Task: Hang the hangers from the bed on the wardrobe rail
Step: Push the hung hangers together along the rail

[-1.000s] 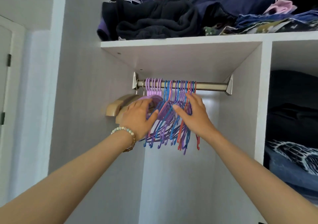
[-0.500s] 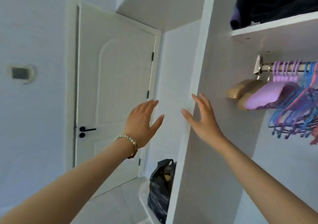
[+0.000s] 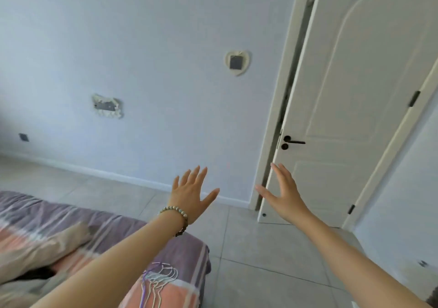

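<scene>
**Both hands spread in the air, hangers on the bed below**

The left hand (image 3: 189, 196) and the right hand (image 3: 283, 196) are stretched forward side by side, fingers straight and fanned, thumbs pointing toward each other, neither one grasping anything. A bracelet (image 3: 176, 213) of small round beads, pale with a few brown ones, circles the left wrist.

The hangers (image 3: 158, 281) lie in a loose bunch on the bed (image 3: 71, 217), close to its right edge and just short of the corner that juts toward the door (image 3: 355, 94). They are thin, curved wire-like outlines in purple and pale whitish tones (the exact number is too blurred to count), and the left forearm crosses over part of the bunch. They sit well below the left hand, under the forearm rather than the palm, and well apart from the right hand, which hangs over the floor (image 3: 260, 272).

The bed cover is soft cloth in broad purple, salmon and white stripes, with a crumpled beige fabric (image 3: 42, 248) lying on it toward the left edge. The floor is smooth grey tile with thin joints. The door is white, panelled with an arched moulding, and carries a dark lever handle (image 3: 294, 142).
</scene>
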{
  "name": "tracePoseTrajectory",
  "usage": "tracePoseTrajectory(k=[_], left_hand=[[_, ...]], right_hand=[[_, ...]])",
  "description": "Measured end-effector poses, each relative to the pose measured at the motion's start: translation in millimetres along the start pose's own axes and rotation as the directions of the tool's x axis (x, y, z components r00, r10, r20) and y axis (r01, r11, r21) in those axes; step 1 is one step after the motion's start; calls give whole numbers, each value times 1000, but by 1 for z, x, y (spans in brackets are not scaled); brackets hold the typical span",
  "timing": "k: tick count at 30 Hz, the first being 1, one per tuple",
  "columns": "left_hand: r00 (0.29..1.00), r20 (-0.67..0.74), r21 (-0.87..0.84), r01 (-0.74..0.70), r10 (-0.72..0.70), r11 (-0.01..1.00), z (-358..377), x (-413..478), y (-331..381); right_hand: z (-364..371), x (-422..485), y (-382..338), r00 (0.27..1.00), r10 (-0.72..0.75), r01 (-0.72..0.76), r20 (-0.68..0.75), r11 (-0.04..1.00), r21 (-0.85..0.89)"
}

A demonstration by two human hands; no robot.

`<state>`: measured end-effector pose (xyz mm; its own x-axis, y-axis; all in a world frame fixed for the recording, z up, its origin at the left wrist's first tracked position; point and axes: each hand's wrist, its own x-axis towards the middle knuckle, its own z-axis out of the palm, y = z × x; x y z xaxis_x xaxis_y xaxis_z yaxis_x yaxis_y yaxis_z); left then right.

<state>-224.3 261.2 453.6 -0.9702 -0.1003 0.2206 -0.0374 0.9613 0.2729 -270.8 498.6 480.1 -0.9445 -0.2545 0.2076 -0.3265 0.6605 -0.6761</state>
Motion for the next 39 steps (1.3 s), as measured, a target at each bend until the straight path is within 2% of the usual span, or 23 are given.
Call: tracePoseTrajectory(k=[3,6,11,15,19,21,24,28,31,35,37,39], left_hand=[[985,100,38,140,-143,989,39,-10,-90],[936,187,69,289,-297,955,82,-31,-168],[767,319,86,562,-557,823,158,-91,-266],[541,447,11,793,-712,609,223,-141,-313],[298,559,-157,954,-774,254,289,-181,-336],[232,593,-213,969,-771,128,318,-195,-340],[210,619,-291,956,-757,28,356,-204,-345],[202,639,-325,946,-742,-22,397,-202,-347],[153,645,-326,941,-749,-88,418,-198,-349],[132,647,-354,924,-751,-142,435,-194,-352],[122,652,-368,914,-748,-173,435,-194,-350],[101,638,-378,905,-764,-197,431,-196,-349]], right_hand=[[99,23,1,989,35,-40,140,999,28],[188,32,10,958,76,-85,277,996,21],[322,22,37,862,131,-159,489,987,16],[417,0,66,737,213,-292,642,956,19],[501,-26,103,575,315,-450,755,893,-29],[535,-38,119,505,347,-513,790,857,-49],[580,-53,139,448,382,-588,808,807,-55],[632,-68,164,445,431,-663,785,748,-35],[654,-73,170,509,453,-675,732,737,13],[667,-76,173,644,396,-472,655,879,-69],[668,-78,172,644,378,-401,665,907,-128],[664,-79,166,607,386,-405,694,902,-147]])
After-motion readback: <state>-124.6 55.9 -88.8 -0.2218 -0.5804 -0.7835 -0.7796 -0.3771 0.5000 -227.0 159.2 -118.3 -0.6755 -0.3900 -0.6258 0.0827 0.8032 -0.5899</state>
